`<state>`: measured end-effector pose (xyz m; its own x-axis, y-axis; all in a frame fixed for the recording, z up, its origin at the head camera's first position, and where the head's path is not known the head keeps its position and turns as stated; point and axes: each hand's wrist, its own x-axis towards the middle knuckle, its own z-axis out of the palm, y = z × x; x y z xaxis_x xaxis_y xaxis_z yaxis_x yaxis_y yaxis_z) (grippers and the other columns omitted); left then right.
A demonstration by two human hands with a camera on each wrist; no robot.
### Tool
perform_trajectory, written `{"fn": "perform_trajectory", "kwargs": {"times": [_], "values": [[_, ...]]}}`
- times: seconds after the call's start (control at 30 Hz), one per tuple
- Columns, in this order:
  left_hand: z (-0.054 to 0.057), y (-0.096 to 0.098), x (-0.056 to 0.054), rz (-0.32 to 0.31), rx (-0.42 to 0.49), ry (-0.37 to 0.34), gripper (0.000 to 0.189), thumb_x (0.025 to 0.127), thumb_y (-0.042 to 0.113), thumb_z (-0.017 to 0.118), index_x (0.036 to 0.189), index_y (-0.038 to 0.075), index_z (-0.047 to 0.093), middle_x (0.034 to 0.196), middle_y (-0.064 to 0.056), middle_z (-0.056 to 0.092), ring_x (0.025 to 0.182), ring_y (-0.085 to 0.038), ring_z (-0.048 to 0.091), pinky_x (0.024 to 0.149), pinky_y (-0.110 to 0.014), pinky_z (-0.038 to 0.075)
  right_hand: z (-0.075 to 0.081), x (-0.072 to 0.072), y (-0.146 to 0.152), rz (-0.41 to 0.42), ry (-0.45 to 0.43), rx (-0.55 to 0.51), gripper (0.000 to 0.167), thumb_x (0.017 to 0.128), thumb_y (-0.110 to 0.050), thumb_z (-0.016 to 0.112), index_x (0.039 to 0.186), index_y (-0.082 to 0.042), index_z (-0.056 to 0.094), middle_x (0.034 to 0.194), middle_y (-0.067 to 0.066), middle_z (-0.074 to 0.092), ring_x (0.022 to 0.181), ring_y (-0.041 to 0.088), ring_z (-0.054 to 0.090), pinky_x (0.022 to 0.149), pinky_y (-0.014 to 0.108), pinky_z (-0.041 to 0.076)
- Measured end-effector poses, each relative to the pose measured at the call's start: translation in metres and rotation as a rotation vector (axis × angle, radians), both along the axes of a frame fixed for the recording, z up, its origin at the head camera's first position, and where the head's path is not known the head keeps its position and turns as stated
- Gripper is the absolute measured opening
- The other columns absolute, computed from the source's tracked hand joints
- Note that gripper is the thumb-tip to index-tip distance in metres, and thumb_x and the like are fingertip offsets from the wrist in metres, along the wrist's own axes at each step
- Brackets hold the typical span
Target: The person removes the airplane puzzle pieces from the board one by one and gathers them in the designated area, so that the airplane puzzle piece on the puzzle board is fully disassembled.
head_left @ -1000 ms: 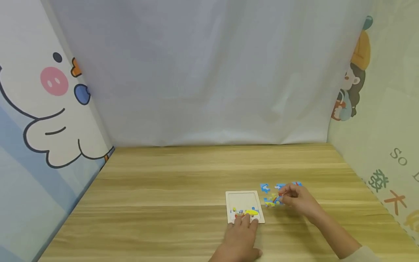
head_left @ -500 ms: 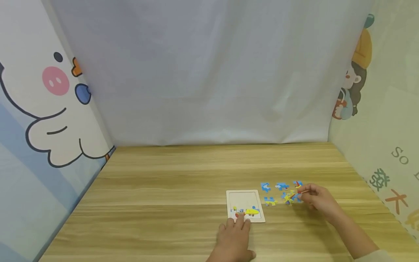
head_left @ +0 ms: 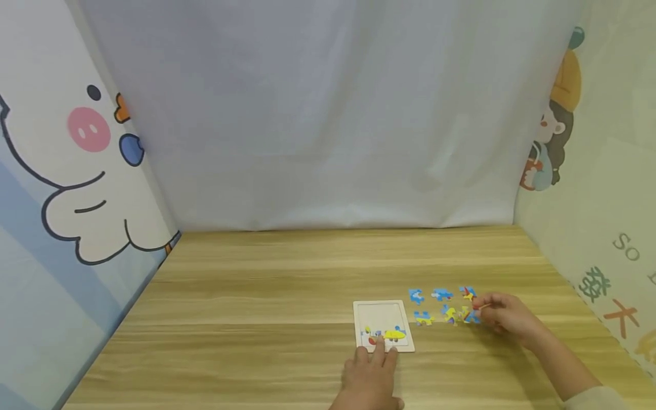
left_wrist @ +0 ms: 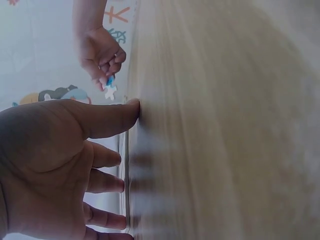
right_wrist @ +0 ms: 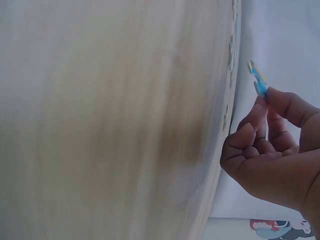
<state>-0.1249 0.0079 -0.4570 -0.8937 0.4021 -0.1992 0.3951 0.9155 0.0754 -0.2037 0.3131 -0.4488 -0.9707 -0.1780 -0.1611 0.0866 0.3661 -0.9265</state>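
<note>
Nearest: left hand (head_left: 370,373), palm down, fingers stretched forward and slightly spread, thumb out to the right. Not gripping anything. Fingertips lie at the near rim of the puzzle tray (head_left: 381,316); the longest finger reaches past the rim to the fitted pieces (head_left: 394,334). Can't tell how hard it presses. Left wrist view agrees: digits extended and apart.

Right forearm comes in from lower right, pale sleeve (head_left: 597,397) at the frame edge, angled forward and inward. Tray is flat on the table (head_left: 256,296), fitted pieces along its near side, bare wood behind them.

Right hand (head_left: 512,319) is right of the tray, well apart from it, bent at the wrist. Thumb and fingertip pinch a held puzzle piece (right_wrist: 260,82), blue and yellow; other fingers curl toward the palm. Right wrist view shows the piece raised clear of the tabletop, seen nearly edge-on.

Loose pieces (head_left: 423,318) lie between tray and right hand: two in the nearer row, three in the farther, mostly blue with yellow, white and red.

Behind the table: grey curtain (head_left: 307,114). Cartoon-printed panels (head_left: 615,171) stand on both sides.
</note>
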Motion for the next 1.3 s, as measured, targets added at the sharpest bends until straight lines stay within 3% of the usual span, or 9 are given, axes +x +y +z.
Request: {"fn": "perform_trajectory", "kwargs": {"times": [0.33, 0.47, 0.67, 0.9, 1.07, 1.3], "values": [[-0.002, 0.000, -0.002, -0.012, -0.015, 0.026, 0.083, 0.070, 0.060, 0.070, 0.139, 0.022, 0.043, 0.143, -0.001, 0.035, 0.112, -0.027, 0.040, 0.079, -0.043, 0.043, -0.007, -0.007, 0.018, -0.006, -0.016, 0.106, 0.031, 0.077, 0.003, 0.054, 0.106, 0.012, 0.054, 0.073, 0.003, 0.054, 0.057, 0.009, 0.042, 0.048, 0.021, 0.037], [-0.002, 0.001, -0.003, -0.015, -0.020, 0.020, 0.083, 0.070, 0.060, 0.069, 0.139, 0.022, 0.043, 0.143, -0.001, 0.035, 0.113, -0.027, 0.040, 0.080, -0.043, 0.043, -0.009, -0.010, 0.020, 0.004, 0.005, 0.174, 0.027, 0.081, 0.001, 0.057, 0.105, 0.013, 0.054, 0.077, 0.005, 0.058, 0.058, 0.010, 0.046, 0.048, 0.022, 0.038], [-0.002, 0.003, -0.003, -0.006, -0.031, 0.018, 0.083, 0.069, 0.059, 0.071, 0.138, 0.021, 0.044, 0.142, -0.001, 0.037, 0.112, -0.029, 0.040, 0.079, -0.044, 0.044, -0.010, -0.013, 0.018, 0.007, 0.025, 0.271, 0.024, 0.085, -0.002, 0.058, 0.103, 0.013, 0.056, 0.067, 0.002, 0.051, 0.056, 0.011, 0.043, 0.047, 0.022, 0.037], [-0.003, 0.007, -0.004, 0.019, -0.070, 0.000, 0.080, 0.071, 0.061, 0.067, 0.138, 0.022, 0.044, 0.142, 0.000, 0.036, 0.115, -0.032, 0.040, 0.082, -0.044, 0.045, -0.011, -0.015, 0.017, -0.032, 0.035, 0.300, 0.024, 0.082, 0.002, 0.058, 0.103, 0.014, 0.055, 0.084, 0.009, 0.060, 0.066, 0.017, 0.051, 0.053, 0.027, 0.043], [-0.003, 0.006, -0.003, 0.011, -0.086, 0.007, 0.081, 0.071, 0.063, 0.066, 0.138, 0.023, 0.043, 0.143, 0.001, 0.035, 0.115, -0.031, 0.040, 0.082, -0.044, 0.046, -0.010, -0.014, 0.016, -0.038, 0.061, 0.319, 0.025, 0.083, 0.000, 0.059, 0.103, 0.015, 0.054, 0.087, 0.012, 0.063, 0.071, 0.020, 0.054, 0.058, 0.030, 0.046], [-0.004, 0.004, -0.004, 0.006, -0.082, 0.034, 0.079, 0.072, 0.064, 0.064, 0.138, 0.025, 0.043, 0.143, 0.003, 0.036, 0.113, -0.027, 0.041, 0.077, -0.042, 0.045, 0.005, -0.001, 0.008, -0.042, 0.097, 0.316, 0.028, 0.087, -0.003, 0.056, 0.108, 0.015, 0.054, 0.092, 0.013, 0.061, 0.082, 0.022, 0.056, 0.065, 0.031, 0.048]]}}
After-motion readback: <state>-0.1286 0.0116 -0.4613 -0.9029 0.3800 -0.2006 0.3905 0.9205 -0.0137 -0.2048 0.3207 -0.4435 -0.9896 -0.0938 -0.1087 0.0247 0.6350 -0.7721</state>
